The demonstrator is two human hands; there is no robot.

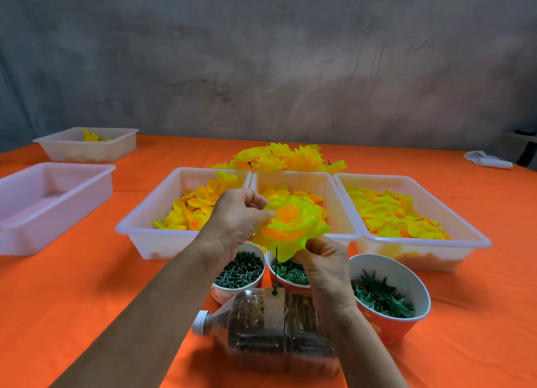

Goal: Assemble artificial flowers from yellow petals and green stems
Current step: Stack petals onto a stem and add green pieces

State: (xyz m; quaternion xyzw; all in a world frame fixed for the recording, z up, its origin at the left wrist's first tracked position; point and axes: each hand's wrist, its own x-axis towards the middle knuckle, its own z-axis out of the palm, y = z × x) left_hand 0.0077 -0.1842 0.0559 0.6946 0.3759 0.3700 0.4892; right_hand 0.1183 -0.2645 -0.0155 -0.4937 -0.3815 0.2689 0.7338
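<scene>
We see a half-built yellow flower (292, 224) held up over the front row of cups, threaded on a thin upright spike (276, 267) that rises from a block on a plastic bottle (261, 323) lying on its side on the orange counter (87, 286); the left hand (238, 216) pinches the flower's left edge, thumb and fingers curled onto the petals, while the right hand (322, 259) holds the lower edge from beneath, its grip narrow and closed on the petal layer; how deep the spike runs through the centre we cannot tell. Behind stand three white trays of loose yellow petals (398, 213), with a heap of finished flowers (279, 156) beyond them; near the hands are three cups, one of dark green stems (239, 270), one of green rings (290, 271), one of spiky green calyxes (380, 296). We judge the petals light, soft and floppy, likely to crease or slip off if tugged at the tips; better to take hold close to the centre hole, where the layers stack and are stiffest, and to press down evenly around the spike; the spike itself looks thin and sharp, so fingers should keep to either side of it. Two more white trays (43, 207) sit well apart at the left, the far one with a few yellow pieces in it.
</scene>
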